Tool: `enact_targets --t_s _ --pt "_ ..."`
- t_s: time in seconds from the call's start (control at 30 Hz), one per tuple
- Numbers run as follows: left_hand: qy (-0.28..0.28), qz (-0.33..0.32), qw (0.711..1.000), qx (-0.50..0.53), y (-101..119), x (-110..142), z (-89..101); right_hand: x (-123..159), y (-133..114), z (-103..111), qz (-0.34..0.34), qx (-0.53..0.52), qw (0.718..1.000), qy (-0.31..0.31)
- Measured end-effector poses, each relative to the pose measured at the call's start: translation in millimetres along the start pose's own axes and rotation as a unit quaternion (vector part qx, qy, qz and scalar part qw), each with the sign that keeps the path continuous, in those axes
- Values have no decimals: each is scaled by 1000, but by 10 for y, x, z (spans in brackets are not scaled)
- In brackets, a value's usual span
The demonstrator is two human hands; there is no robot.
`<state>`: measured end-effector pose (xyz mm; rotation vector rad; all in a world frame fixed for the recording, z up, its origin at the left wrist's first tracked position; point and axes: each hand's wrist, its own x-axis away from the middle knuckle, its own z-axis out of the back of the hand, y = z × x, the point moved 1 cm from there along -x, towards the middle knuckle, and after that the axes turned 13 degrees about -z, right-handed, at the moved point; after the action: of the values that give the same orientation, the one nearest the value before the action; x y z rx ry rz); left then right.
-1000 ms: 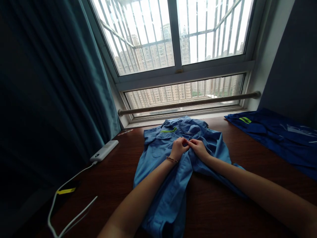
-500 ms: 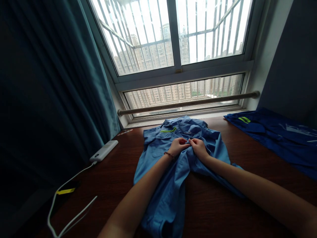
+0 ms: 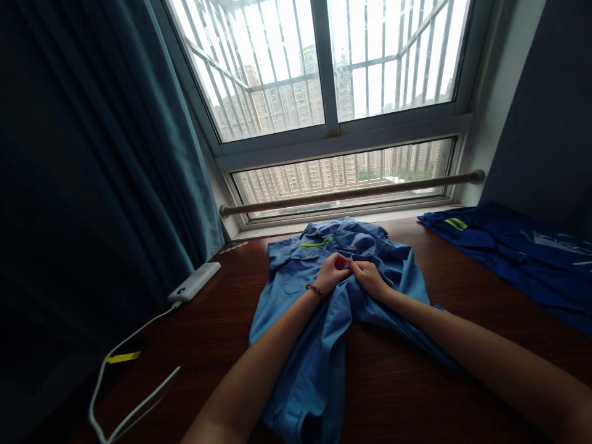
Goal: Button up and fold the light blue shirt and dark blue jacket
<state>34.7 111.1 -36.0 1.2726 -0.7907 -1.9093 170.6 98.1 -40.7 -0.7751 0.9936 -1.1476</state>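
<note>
A light blue work shirt with a yellow-green stripe lies spread on the dark wooden table, collar toward the window. My left hand and my right hand meet at the shirt's front, just below the collar. Both pinch the cloth of the front opening with fingers pressed together. A beaded bracelet sits on my left wrist. The lower part of the shirt runs down toward me between my forearms.
A white power bank with a white cable lies at the table's left, by a teal curtain. A darker blue garment lies at the right. A barred window and a rail stand behind the table.
Both hands have shifted slightly up the shirt front toward the collar, still pinching the cloth together. The shirt's lower part has barely moved.
</note>
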Motion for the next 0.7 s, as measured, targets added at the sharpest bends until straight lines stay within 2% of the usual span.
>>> enact_targets --t_s 0.1,0.2,0.37,0.53,0.7 --pt "5 35 997 64 24 -16 -1 -4 -16 15 -1 -60 998 -21" --pt "11 98 986 133 65 -13 3 -10 -12 12 -23 -99 994 -32" --pt "25 214 952 219 136 17 37 0 -14 -1 1 -80 996 -29" --pt "3 254 924 285 175 21 101 4 -53 30 43 -33 999 -2" --pt "-27 243 912 330 212 24 157 27 -107 66 51 -48 998 -3"
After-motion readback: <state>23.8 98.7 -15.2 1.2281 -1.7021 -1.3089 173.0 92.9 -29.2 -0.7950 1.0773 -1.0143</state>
